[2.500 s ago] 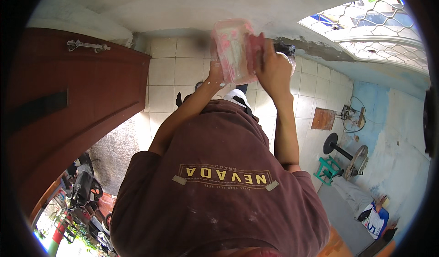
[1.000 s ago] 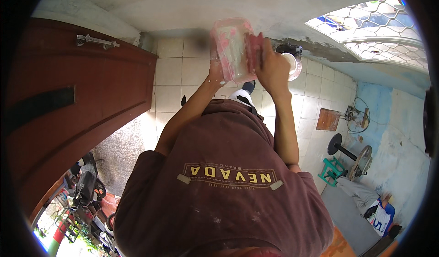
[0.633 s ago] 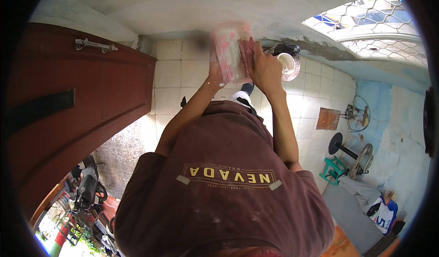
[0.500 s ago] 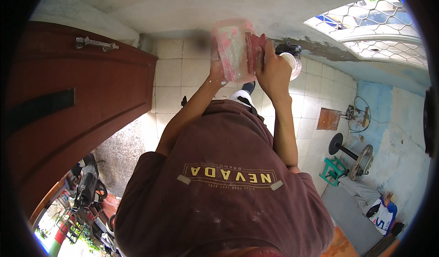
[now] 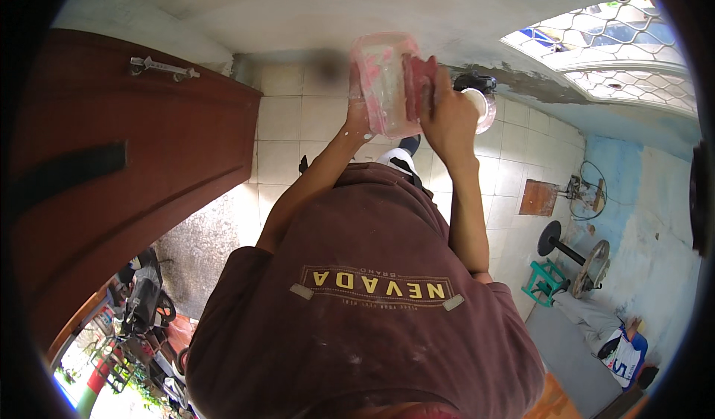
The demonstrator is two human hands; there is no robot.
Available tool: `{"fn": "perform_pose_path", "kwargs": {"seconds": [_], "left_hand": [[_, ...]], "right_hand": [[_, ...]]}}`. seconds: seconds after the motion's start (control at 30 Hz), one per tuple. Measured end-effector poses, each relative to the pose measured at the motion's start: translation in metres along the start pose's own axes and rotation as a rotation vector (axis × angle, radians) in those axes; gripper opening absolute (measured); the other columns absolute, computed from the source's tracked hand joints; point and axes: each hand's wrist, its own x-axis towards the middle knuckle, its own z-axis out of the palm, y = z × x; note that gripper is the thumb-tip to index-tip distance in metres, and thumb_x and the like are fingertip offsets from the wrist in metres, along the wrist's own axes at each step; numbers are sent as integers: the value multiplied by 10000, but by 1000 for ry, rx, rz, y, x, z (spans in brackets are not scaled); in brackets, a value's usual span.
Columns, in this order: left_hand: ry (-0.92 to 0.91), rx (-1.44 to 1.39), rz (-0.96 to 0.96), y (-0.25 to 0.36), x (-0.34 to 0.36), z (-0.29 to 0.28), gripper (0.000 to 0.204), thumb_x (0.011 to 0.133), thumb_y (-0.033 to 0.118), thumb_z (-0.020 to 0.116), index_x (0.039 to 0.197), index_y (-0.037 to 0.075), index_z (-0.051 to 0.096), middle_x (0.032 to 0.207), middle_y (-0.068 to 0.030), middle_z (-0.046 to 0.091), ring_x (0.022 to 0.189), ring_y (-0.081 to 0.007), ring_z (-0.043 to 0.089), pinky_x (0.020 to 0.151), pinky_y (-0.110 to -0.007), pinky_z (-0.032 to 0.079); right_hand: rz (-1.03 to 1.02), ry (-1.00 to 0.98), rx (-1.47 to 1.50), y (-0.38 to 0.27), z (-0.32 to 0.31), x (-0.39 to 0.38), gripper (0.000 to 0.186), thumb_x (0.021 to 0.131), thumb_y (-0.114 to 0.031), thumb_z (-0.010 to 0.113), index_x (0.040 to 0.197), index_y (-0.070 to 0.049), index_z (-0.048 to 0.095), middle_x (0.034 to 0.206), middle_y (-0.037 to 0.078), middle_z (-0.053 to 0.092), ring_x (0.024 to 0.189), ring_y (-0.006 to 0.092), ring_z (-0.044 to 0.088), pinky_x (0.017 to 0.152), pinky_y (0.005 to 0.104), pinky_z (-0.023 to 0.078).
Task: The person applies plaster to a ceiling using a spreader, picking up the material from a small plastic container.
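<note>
- The left hand point(image 5: 359, 113) grasps the pink tray point(image 5: 370, 91) at its left side, holding it up in front of the body; its fingertips are hidden behind the plastic.
- The right hand point(image 5: 453, 121) has its fingers wrapped around a red scraper point(image 5: 413, 87), which lies over the tray's right edge; whether the blade touches the plastic, I cannot tell.
- Whitish paste point(image 5: 388, 80) coats the inside of the tray, with pink showing through in patches.
- To work the paste well, the left grip should stay firm and level, since thin plastic would probably flex under a hard press.
- A low blade angle and long, even strokes along the wall should gather paste cleanly; lifting abruptly at the rim could flick some onto the tiled floor point(image 5: 279, 125).
- A light-coloured tub point(image 5: 489, 113) stands just beyond the right hand, so that elbow and wrist want some care.
</note>
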Motion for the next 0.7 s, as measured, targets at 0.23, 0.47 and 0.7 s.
{"fn": "perform_pose_path", "kwargs": {"seconds": [0.23, 0.47, 0.7], "left_hand": [[-10, 57, 35, 7, 3, 1, 896, 928, 783, 405, 1555, 146, 331, 1514, -133, 465, 1353, -309, 506, 1126, -487, 448], [-5, 17, -19, 7, -5, 8, 905, 930, 785, 393, 1552, 130, 333, 1516, -135, 465, 1351, -310, 513, 1135, -482, 447], [17, 75, 30, 8, -2, 0, 906, 927, 792, 385, 1557, 143, 327, 1507, -133, 472, 1350, -312, 513, 1127, -490, 457]], "right_hand": [[-44, -80, -128, 5, 14, 7, 325, 952, -284, 600, 1145, -50, 485, 679, 210, 673, 616, 423, 674, 546, 531, 511], [-70, -120, -126, -2, 23, 4, 205, 1012, -248, 533, 1069, -52, 520, 664, 222, 657, 620, 437, 658, 543, 540, 486], [-28, -15, -49, -11, 8, -1, 274, 981, -254, 573, 1135, -38, 505, 651, 211, 654, 598, 414, 667, 524, 518, 500]]}}
